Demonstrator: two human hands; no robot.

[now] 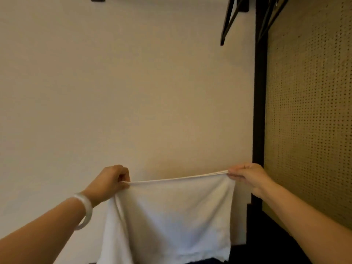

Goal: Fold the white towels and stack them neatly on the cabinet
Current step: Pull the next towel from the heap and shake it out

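Observation:
A white towel [171, 216] hangs in the air in front of a cream wall, stretched taut along its top edge. My left hand [109, 182] pinches the upper left corner, with a pale bangle on that wrist. My right hand [247, 176] pinches the upper right corner, where several layered edges show. The towel's lower edge hangs down to the bottom of the view, and its left side drapes out of frame. The dark cabinet top [266, 252] lies below and to the right, mostly hidden by the towel and my right arm.
A dark vertical post [259, 111] stands right of the towel, with a woven rattan panel [308, 121] beyond it. Dark hangers [231, 18] hang at the top right. The cream wall [123, 82] fills the left and centre.

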